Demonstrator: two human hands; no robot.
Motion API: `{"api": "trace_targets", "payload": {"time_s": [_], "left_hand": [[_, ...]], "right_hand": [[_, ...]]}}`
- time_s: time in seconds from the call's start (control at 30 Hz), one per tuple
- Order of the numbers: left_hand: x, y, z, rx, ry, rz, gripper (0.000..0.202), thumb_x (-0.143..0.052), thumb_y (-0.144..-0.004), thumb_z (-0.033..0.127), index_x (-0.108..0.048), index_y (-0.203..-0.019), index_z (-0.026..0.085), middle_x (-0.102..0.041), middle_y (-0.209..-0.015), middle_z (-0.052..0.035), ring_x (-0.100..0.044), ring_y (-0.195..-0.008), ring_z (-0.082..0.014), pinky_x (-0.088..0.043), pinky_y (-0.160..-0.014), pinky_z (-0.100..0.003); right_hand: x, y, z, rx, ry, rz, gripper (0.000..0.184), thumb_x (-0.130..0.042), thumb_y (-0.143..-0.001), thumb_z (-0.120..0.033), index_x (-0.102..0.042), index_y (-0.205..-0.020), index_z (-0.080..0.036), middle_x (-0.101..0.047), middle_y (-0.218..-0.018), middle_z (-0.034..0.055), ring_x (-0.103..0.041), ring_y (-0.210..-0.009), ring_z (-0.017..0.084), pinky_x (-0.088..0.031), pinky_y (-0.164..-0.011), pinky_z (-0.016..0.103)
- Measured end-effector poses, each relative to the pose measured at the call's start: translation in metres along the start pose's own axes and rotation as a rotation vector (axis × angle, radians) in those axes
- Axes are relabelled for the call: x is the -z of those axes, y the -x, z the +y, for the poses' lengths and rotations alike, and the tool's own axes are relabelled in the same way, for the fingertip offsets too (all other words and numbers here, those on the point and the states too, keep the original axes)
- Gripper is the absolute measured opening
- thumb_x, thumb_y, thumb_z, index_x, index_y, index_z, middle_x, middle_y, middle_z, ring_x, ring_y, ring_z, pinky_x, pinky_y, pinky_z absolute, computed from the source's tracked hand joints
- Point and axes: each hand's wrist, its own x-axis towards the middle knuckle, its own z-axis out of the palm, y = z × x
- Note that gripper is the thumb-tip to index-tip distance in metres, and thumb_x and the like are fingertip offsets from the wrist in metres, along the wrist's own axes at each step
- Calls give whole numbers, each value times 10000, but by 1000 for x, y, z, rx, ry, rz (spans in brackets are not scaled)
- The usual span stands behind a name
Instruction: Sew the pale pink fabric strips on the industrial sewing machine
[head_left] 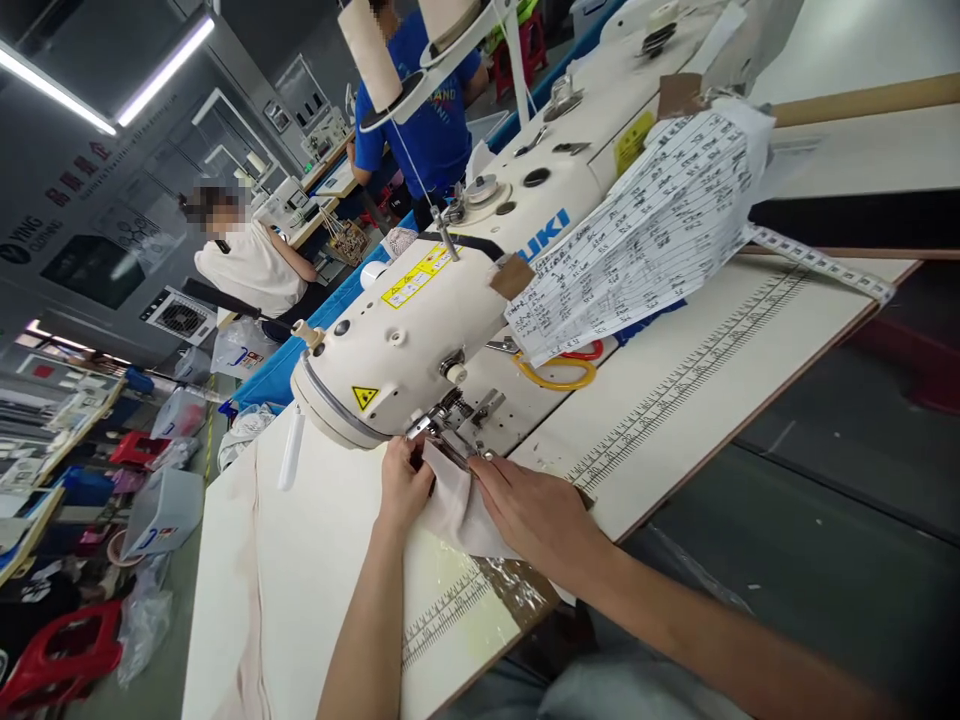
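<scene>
A piece of pale beige fabric lies under the needle area of the white sewing machine. My left hand grips the fabric's left side close to the presser foot, its fingers curled. On the right side, my right hand presses and pinches the cloth, fingertips near the machine's metal parts. The needle point itself is too small to make out. Behind my right hand, scissors with yellow and red-orange handles rest partly under handwritten paper sheets.
A printed ruler strip runs along the table. A measuring tape hangs toward the right edge. Thread cones stand above the machine. Two people work beyond; red stools and plastic bins stand on the left floor.
</scene>
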Motion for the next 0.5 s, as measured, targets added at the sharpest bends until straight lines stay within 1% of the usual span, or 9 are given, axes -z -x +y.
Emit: {"api": "trace_targets", "payload": {"time_s": [0.13,0.2,0.33,0.43,0.5], "left_hand": [[-1,0,2,-93,-52,17,141,-540,-798,174,-617,-910,207,-653,-906,-66,-619,-894,-235,-489,-822,-366],[-2,0,1,-108,-85,23,150,-539,-790,165,-609,-916,209,-653,-921,-72,-616,-898,-240,-487,-823,-373],[-3,0,1,-111,-123,35,182,-527,-778,140,-612,-922,212,-657,-907,-68,-617,-891,-238,-479,-801,-357],[-2,1,2,-100,-59,43,155,-521,-821,162,-636,-914,210,-671,-906,-61,-626,-885,-230,-476,-796,-345],[-2,1,3,-63,8,46,131,-535,-855,208,-659,-894,209,-683,-910,-56,-633,-874,-221,-479,-791,-333]], "right_hand": [[1,0,0,-2,-15,3,280,-557,-892,-52,-624,-1149,-139,-682,-854,39,-688,-744,172,-494,-577,280],[2,-1,-1,-4,-19,-9,279,-563,-888,-49,-622,-1145,-140,-684,-861,38,-690,-744,177,-501,-579,288],[8,-2,-2,-12,-14,-36,270,-540,-909,-32,-617,-1143,-143,-692,-890,47,-690,-755,180,-495,-594,284],[9,-2,-2,-11,-18,-22,277,-527,-912,-19,-619,-1145,-136,-692,-879,48,-690,-758,180,-481,-593,277],[8,-2,-2,-4,-24,-9,269,-543,-902,-29,-623,-1138,-130,-691,-867,46,-690,-745,188,-472,-578,281]]}}
